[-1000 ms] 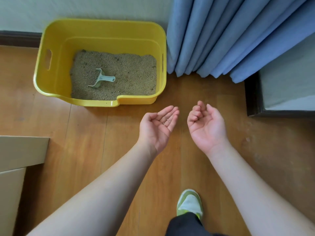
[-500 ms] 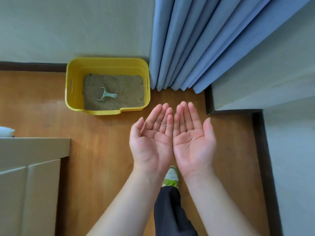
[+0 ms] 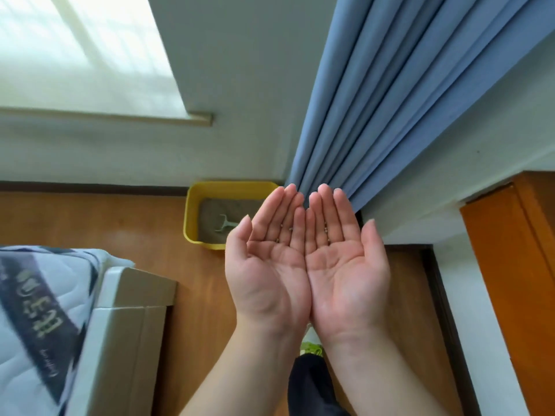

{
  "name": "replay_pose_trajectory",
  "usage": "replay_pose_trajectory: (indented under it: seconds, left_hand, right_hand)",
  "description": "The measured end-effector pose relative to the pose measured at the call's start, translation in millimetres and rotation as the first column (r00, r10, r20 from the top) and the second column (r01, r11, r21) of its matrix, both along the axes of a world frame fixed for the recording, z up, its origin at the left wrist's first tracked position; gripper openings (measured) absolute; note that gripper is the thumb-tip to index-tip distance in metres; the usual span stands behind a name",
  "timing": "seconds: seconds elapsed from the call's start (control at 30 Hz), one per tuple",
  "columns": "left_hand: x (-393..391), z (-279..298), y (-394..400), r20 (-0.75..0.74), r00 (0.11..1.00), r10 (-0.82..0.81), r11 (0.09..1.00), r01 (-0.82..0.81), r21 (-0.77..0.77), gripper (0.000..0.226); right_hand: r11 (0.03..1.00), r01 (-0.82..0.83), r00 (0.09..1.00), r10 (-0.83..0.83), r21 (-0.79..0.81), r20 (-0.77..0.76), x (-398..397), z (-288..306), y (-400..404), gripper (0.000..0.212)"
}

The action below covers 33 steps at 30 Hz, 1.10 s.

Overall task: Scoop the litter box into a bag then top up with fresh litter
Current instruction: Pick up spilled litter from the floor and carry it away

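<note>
Raised hands now overlap litter box behind.

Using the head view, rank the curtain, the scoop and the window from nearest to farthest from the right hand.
1. Curtain: just past the right hand's fingertips, up and to the right.
2. Scoop: to the left, lying on the litter in the yellow box, beyond the left hand.
3. Window: far upper left, on the wall.

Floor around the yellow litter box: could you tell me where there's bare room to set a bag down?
Bare wooden floor lies left of the litter box, between baseboard and bed. Its right side is crowded by the curtain.
</note>
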<state>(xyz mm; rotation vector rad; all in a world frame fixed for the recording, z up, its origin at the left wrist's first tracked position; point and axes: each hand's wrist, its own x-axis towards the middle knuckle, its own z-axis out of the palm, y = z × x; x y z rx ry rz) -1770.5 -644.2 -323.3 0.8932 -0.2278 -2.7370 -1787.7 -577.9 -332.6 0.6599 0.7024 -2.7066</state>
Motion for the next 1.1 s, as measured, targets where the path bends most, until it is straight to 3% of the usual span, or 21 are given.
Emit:
replay_pose_trajectory:
  seconds: [0.3, 0.7, 0.9, 1.1]
  left_hand:
    - [88, 128, 10, -0.049, 0.998, -0.035, 0.994, 0.029, -0.110, 0.051]
    - [185, 192, 144, -0.040, 0.949, -0.314, 0.932, 0.299, -0.205, 0.047]
    - [236, 221, 270, -0.071, 0.840, -0.538, 0.829, 0.512, -0.225, 0.047]
    - [303, 246, 400, -0.142, 0.649, -0.748, 0.664, 0.726, -0.178, 0.047]
  right_hand:
    - [0.999, 0.008, 0.997, -0.005, 0.049, -0.074, 84, 130, 3, 0.058]
    - [0.980, 0.195, 0.979, -0.192, 0.040, -0.076, 198, 190, 138, 0.058]
    - [0.910, 0.411, 0.906, -0.401, 0.055, -0.137, 261, 216, 267, 0.059]
    - [0.764, 0.632, 0.772, -0.606, 0.130, -0.191, 348, 244, 393, 0.061]
